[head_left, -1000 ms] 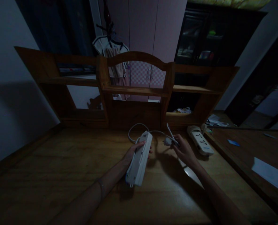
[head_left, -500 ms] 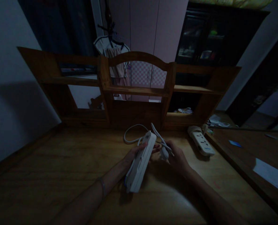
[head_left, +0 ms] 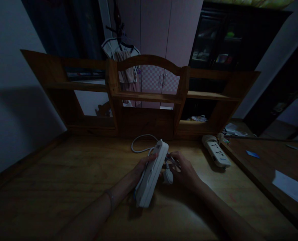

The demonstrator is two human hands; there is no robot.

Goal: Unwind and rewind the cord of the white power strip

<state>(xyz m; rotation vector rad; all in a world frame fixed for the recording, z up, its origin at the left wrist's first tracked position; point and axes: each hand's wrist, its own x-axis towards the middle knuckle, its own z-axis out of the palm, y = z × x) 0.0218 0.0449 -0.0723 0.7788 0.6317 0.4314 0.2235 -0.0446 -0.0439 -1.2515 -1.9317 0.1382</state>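
A white power strip (head_left: 152,175) is tilted on its side above the wooden desk, gripped by my left hand (head_left: 142,169), whose thumb lies over its edge. Just right of it, my right hand (head_left: 184,169) pinches the grey-white power cord (head_left: 173,161) close to the strip's upper end. From that cord hangs a white plug (head_left: 168,176), below my right fingers. One loop of cord (head_left: 136,149) arcs out behind the strip on the left. My left fingertips behind the strip are mostly hidden.
Another white power strip (head_left: 216,152), its cord bundled at the far end, lies on the desk (head_left: 88,180) to the right. A wooden shelf unit (head_left: 146,122) stands along the back. Beyond the right edge, a lower surface holds a blue card (head_left: 252,154) and white paper (head_left: 291,187).
My right hand has moved left, closer to the strip, bringing the cord with it. The plug has swung left and down and now dangles beside the strip. My left hand has barely moved.
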